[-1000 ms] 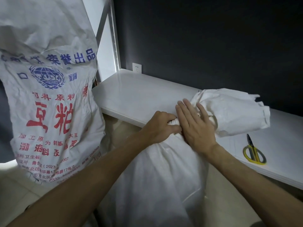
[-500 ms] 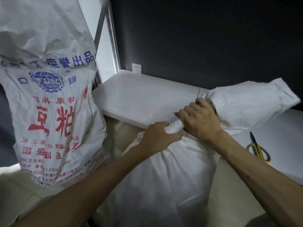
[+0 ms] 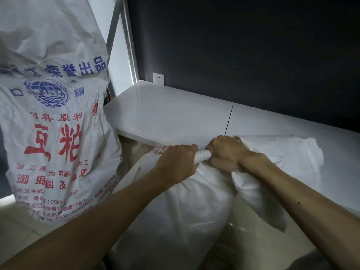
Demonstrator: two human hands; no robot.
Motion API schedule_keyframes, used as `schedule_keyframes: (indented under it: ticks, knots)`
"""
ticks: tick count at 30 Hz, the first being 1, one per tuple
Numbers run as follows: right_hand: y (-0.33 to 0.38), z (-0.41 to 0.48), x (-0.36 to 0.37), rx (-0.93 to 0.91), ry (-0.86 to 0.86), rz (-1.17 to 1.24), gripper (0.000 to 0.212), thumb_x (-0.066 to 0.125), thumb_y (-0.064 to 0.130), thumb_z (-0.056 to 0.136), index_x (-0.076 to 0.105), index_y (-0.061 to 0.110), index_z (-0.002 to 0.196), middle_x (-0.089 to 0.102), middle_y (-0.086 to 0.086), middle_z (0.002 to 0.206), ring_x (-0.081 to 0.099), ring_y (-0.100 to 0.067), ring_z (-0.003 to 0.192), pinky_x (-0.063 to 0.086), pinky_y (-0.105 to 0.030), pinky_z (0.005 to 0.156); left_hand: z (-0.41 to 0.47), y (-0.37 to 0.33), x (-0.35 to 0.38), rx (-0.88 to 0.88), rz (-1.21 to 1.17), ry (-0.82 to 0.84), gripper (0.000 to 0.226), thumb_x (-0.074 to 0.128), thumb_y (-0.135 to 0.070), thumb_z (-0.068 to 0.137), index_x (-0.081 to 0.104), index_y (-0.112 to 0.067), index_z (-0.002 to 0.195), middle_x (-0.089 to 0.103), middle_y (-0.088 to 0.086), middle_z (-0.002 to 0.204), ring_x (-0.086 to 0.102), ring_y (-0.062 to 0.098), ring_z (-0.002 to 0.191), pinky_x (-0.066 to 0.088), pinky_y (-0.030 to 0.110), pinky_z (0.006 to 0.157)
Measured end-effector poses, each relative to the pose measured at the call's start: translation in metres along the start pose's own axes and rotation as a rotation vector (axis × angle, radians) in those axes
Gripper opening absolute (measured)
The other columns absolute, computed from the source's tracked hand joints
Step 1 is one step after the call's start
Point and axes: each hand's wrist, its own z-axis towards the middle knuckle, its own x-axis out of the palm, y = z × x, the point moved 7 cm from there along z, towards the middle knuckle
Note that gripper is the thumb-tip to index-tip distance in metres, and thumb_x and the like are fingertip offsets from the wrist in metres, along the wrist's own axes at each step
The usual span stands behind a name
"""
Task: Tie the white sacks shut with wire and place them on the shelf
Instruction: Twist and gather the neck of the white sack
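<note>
Head view: two bare forearms reach in from the bottom edge and meet at the front edge of a white shelf (image 3: 175,114).
Sacks, count: two, both white woven.
Sack in hand (image 3: 185,211): its body stands in front of the shelf and below the board edge. Its neck (image 3: 202,155) is twisted into a tight rope at the level of the edge. Its loose mouth (image 3: 282,158) flares to the right and lies on the shelf top.
Print on that sack: a small patch of red marks shows just left of the grip, too crumpled to read.
Printed sack (image 3: 54,114): stands upright at the left, beside the shelf end and apart from both hands.
Blue writing on it: a row ending in 出品 above a globe emblem with letters too small to read.
Red writing on it: 原料 in a small row, then 豆粕 in large characters. Lower rows include 大豆 and 渤海, with the figures 266000, (2023), 2007 and 0532.
Hands, count: two.
Left hand (image 3: 175,162): clenched round the twisted neck on its left side, knuckles up.
Right hand (image 3: 226,152): clenched round the same neck just to the right, where the mouth begins to flare. A short stretch of twisted fabric shows between the two fists.
Thin dark line (image 3: 228,119): one, running across the shelf top down to the right hand. I cannot tell whether it is wire or a joint between boards.
Wall socket (image 3: 158,78): one, white, on the dark wall (image 3: 253,45) just above the shelf's far corner.
Metal upright (image 3: 130,45): one, at that same corner.
</note>
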Motion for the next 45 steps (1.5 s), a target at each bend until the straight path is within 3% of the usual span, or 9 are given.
schedule_keyframes:
  ticks: [3, 7, 18, 21, 26, 30, 36, 40, 45]
  knots:
    - [-0.003, -0.001, 0.018, 0.142, 0.179, 0.215, 0.016, 0.052, 0.010, 0.071, 0.047, 0.019, 0.058, 0.052, 0.005, 0.057, 0.054, -0.019, 0.063, 0.042, -0.030, 0.067, -0.004, 0.001, -0.004, 0.028, 0.034, -0.002, 0.016, 0.070, -0.026, 0.072, 0.060, -0.013, 0.069, 0.062, 0.003, 0.055, 0.058, 0.024, 0.043, 0.040, 0.024, 0.042]
    - [-0.002, -0.009, 0.040, 0.233, 0.397, 0.512, 0.018, 0.054, 0.000, 0.054, 0.042, 0.014, 0.051, 0.039, 0.001, 0.044, 0.037, -0.018, 0.046, 0.029, -0.021, 0.048, -0.004, -0.001, -0.002, 0.092, 0.027, -0.013, 0.030, 0.085, -0.013, 0.054, 0.056, -0.013, 0.065, 0.059, 0.001, 0.052, 0.055, 0.021, 0.040, 0.038, 0.023, 0.041]
    - [-0.008, -0.002, 0.044, 0.258, 0.434, 0.677, 0.015, 0.058, 0.005, 0.052, 0.044, 0.010, 0.054, 0.041, -0.003, 0.050, 0.036, -0.017, 0.048, 0.027, -0.024, 0.048, 0.002, 0.007, -0.003, 0.103, 0.022, -0.085, 0.027, 0.081, -0.012, 0.060, 0.055, -0.013, 0.064, 0.056, -0.001, 0.051, 0.053, 0.021, 0.041, 0.049, 0.032, 0.044]
    - [-0.013, -0.001, 0.046, 0.305, 0.396, 0.686, 0.013, 0.060, 0.008, 0.051, 0.048, 0.012, 0.053, 0.046, -0.002, 0.051, 0.041, -0.017, 0.048, 0.030, -0.024, 0.048, 0.003, 0.013, 0.004, 0.014, -0.065, -0.006, 0.016, 0.072, -0.017, 0.073, 0.059, -0.010, 0.078, 0.064, 0.005, 0.063, 0.062, 0.028, 0.057, 0.051, 0.038, 0.060]
    - [-0.017, -0.002, 0.047, 0.323, 0.372, 0.697, 0.019, 0.063, 0.011, 0.057, 0.067, 0.014, 0.075, 0.060, -0.001, 0.064, 0.057, -0.017, 0.060, 0.042, -0.026, 0.056, 0.001, 0.027, 0.026, -0.098, -0.205, 0.186, 0.028, 0.061, -0.041, 0.085, 0.059, -0.017, 0.099, 0.066, 0.000, 0.081, 0.063, 0.024, 0.078, 0.043, 0.034, 0.067]
    - [-0.036, -0.001, 0.051, 0.320, 0.340, 0.734, 0.039, 0.067, 0.016, 0.064, 0.057, 0.026, 0.101, 0.066, 0.000, 0.095, 0.062, -0.014, 0.081, 0.051, -0.030, 0.065, 0.000, 0.030, 0.043, -0.178, -0.282, 0.292, 0.051, 0.055, -0.071, 0.076, 0.058, -0.027, 0.100, 0.065, -0.009, 0.085, 0.061, 0.008, 0.081, 0.046, 0.031, 0.071]
    - [-0.056, -0.006, 0.048, 0.282, 0.338, 0.787, 0.079, 0.070, 0.031, 0.046, 0.039, 0.026, 0.118, 0.062, 0.007, 0.102, 0.061, -0.014, 0.088, 0.050, -0.035, 0.073, 0.020, 0.009, 0.025, -0.135, -0.574, 0.157, 0.029, 0.083, -0.023, 0.072, 0.066, -0.014, 0.094, 0.066, -0.002, 0.088, 0.061, 0.011, 0.081, 0.045, 0.022, 0.072]
    - [-0.058, -0.012, 0.052, 0.261, 0.346, 0.878, 0.077, 0.070, 0.021, 0.053, 0.033, 0.022, 0.121, 0.055, 0.004, 0.098, 0.058, -0.015, 0.087, 0.047, -0.031, 0.072, 0.023, -0.002, 0.022, -0.104, -0.645, 0.122, 0.027, 0.085, -0.025, 0.073, 0.070, -0.012, 0.093, 0.069, -0.003, 0.083, 0.062, 0.008, 0.079, 0.042, 0.009, 0.067]
    - [-0.062, -0.015, 0.054, 0.251, 0.344, 0.925, 0.070, 0.066, 0.016, 0.055, 0.034, 0.022, 0.117, 0.058, 0.001, 0.096, 0.058, -0.016, 0.083, 0.047, -0.030, 0.068, 0.016, -0.019, 0.031, 0.068, -0.488, 0.089, 0.034, 0.066, -0.041, 0.085, 0.068, -0.012, 0.103, 0.066, 0.003, 0.085, 0.061, 0.020, 0.077, 0.049, 0.038, 0.069]
